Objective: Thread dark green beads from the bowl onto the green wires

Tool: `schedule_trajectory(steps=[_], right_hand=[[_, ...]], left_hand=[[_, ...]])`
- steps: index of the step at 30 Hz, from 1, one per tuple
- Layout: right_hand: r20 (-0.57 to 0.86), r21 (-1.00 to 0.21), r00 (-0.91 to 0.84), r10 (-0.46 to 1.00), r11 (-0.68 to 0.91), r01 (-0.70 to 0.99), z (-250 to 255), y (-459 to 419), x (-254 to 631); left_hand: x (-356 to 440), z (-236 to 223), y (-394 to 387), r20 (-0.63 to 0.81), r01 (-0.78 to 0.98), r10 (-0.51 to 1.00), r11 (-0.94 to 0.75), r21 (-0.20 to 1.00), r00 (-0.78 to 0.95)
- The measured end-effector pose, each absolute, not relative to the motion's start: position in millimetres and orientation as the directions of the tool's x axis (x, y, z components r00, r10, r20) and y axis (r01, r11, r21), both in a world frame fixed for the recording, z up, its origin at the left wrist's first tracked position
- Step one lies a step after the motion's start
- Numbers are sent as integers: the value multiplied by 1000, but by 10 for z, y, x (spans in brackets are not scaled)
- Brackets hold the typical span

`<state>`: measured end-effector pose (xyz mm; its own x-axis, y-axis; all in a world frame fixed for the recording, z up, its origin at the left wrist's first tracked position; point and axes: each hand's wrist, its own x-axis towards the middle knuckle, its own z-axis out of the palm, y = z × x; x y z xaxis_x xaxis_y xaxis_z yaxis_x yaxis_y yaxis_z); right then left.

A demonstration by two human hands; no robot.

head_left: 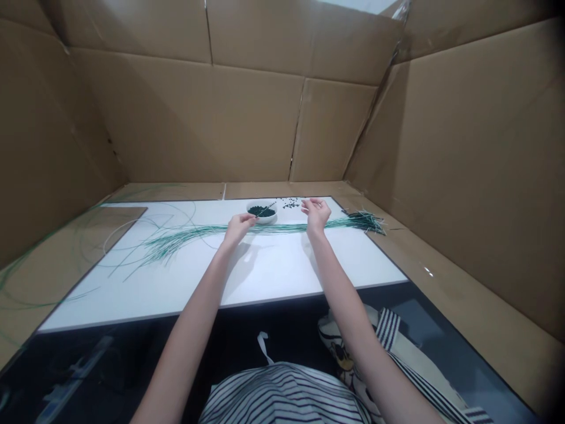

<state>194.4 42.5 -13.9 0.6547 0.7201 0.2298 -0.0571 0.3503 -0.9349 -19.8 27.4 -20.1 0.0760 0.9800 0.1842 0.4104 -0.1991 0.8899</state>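
Note:
My left hand [241, 225] is closed in a pinch on a thin beaded strand [267, 208], which slants up to the right over the white bowl [276, 219]. Dark green beads [260, 210] fill the bowl. To the right, my right hand [316, 212] has its fingertips drawn together beside loose dark beads [291, 203]; whatever they pinch is too small to make out. A long bundle of green strands [282, 228] runs across the white board, passing near both hands. Its left ends fan out, and a dark cluster [368, 221] sits at its right end.
The white board [273, 268] lies on a dark table. Cardboard walls [189, 118] close in the back and both sides. Loose green strands [48, 235] arc over the left edge. A light cloth with striped trim [388, 330] lies at the lower right.

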Motion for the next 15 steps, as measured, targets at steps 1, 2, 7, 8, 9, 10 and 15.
schedule_trajectory(steps=[1,2,7,8,9,10,15], right_hand=[[258,-951,668,698,305,48,-150,419,1950],[323,-944,680,658,270,188,-160,405,1946],[814,-411,148,562,378,829,-185,261,1740],[810,-284,-39,586,449,847,-191,235,1680],[773,-188,-192,605,507,841,-198,218,1625],[726,-120,-301,619,545,830,-206,209,1578],[500,-27,-473,725,559,829,-210,263,1490]], left_hand=[[-202,-194,274,222,490,974,-219,844,53],[-204,-186,271,262,564,964,-242,790,47],[-195,-166,257,340,706,927,-346,618,157],[-193,-172,256,341,715,922,-363,598,183],[-192,-180,256,345,723,916,-379,578,204],[-191,-190,258,350,730,910,-394,559,224],[-182,-233,282,400,746,848,-508,430,347]])
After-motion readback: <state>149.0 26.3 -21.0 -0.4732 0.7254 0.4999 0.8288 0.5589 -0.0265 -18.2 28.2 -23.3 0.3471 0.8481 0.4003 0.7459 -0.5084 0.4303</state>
